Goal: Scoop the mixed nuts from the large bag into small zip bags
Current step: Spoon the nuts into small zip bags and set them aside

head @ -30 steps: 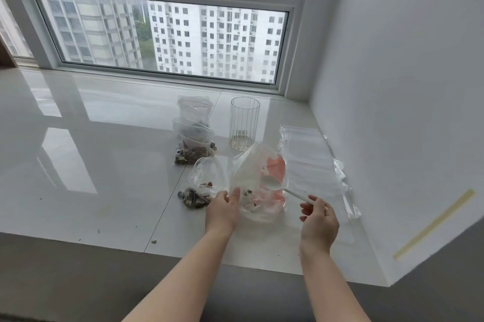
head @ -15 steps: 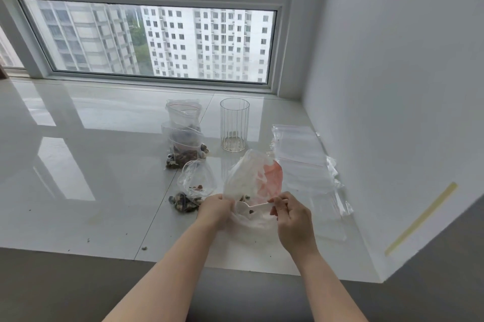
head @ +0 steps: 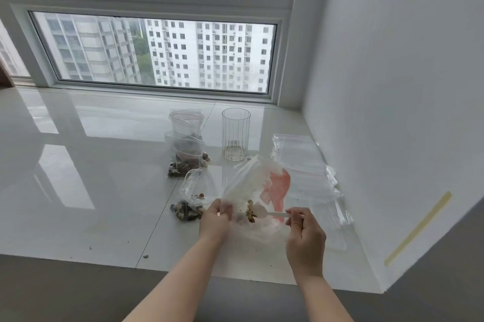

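Between my hands (head: 217, 219) stands the large bag (head: 251, 185), its rim pinched by my left fingers. My right hand (head: 305, 232) pinches the spoon (head: 264, 213), its nut-filled bowl inside the bag.

Spoon (head: 264, 213) bowl and nuts blurred inside large bag (head: 251, 185).

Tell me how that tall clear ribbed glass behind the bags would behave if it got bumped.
The ribbed glass stands tall and narrow on the glossy sill, so it would probably slide or tip easily. It looks nearly empty, so likely light. On its side it would likely roll, and it could break.
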